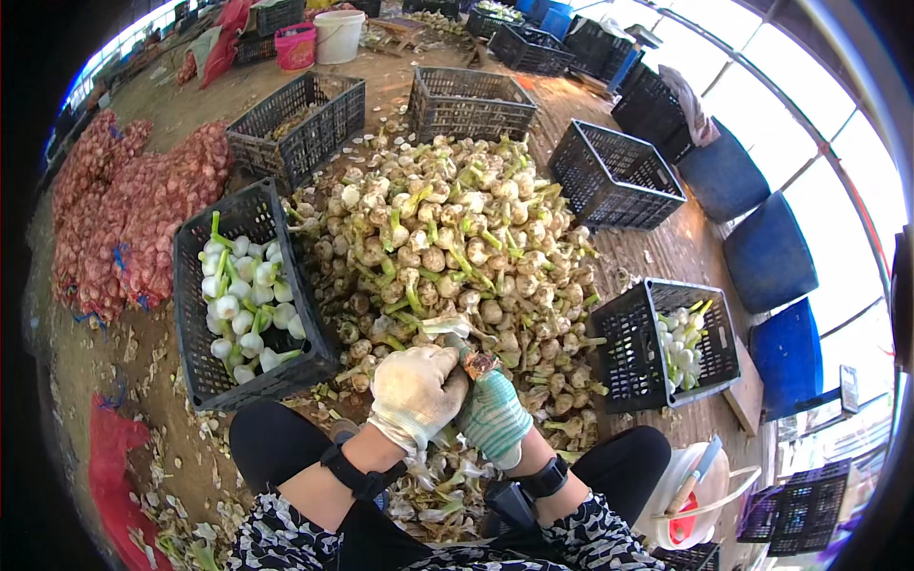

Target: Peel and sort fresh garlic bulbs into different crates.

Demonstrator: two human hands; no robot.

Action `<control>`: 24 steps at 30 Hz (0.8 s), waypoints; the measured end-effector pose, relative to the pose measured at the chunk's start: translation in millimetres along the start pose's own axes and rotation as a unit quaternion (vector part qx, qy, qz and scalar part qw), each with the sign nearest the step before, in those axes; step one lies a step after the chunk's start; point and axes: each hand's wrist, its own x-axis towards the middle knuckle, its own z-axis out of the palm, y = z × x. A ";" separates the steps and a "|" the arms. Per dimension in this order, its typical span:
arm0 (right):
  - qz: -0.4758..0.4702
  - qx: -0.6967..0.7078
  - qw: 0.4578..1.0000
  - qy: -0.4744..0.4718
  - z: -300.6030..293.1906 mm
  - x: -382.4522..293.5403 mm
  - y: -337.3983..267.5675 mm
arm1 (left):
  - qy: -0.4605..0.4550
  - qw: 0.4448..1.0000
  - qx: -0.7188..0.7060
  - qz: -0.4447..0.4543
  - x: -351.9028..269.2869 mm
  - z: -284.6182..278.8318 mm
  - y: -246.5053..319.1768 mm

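My left hand (418,389), in an off-white work glove, is curled against a garlic bulb (481,364). The bulb's brown root end faces up. Around it closes my right hand (496,414), in a green-and-white striped glove. A pale strip of garlic skin (446,327) stands just beyond the fingers; most of the bulb is hidden. Right ahead lies a large heap of soil-stained garlic (457,235) with short green stalks. Clean white garlic bulbs (246,296) fill part of a black plastic crate (187,342) at my left.
Another black crate (628,357) at my right contains some white garlic (682,350). More crates (296,135) ring the heap. Red net sacks (157,207) lie at left. A knife (692,475) rests across a white bucket (646,524) by my right knee. Peelings (443,499) lie between my legs.
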 end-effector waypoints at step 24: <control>-0.045 -0.143 0.988 0.044 -31.2 22.0 3.1 | -0.059 0.994 -0.075 -0.061 -6.7 10.3 -7.2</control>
